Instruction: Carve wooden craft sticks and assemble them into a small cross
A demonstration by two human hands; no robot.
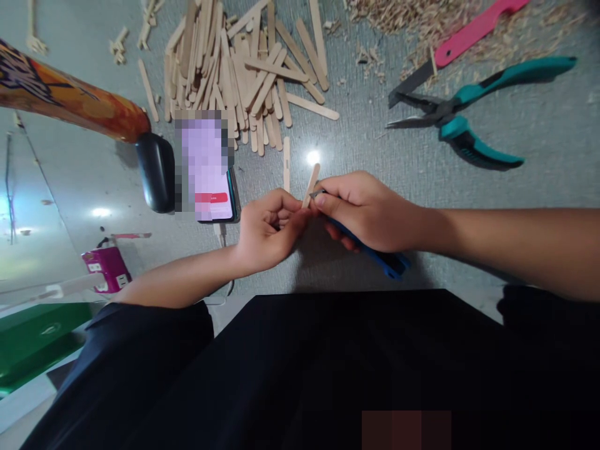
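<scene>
My left hand (pixel 276 228) pinches the lower end of a wooden craft stick (pixel 310 185), which tilts up and to the right. In my right hand (pixel 363 209) is a blue utility knife (pixel 387 262), its handle running down to the right under the palm. The small blade at its tip meets the stick's edge beside my right thumb. Just beyond my left fingers lies another craft stick (pixel 287 164) with a dark slot or mark in it. The held stick's lower end is hidden by my fingers.
A pile of craft sticks (pixel 225 69) lies ahead, with a phone (pixel 213 169) and black case (pixel 155 172) to the left. An orange cylinder (pixel 79 94) lies beyond. On the right are teal pliers (pixel 450 112), a pink-handled blade (pixel 469 40) and wood shavings (pixel 398 12).
</scene>
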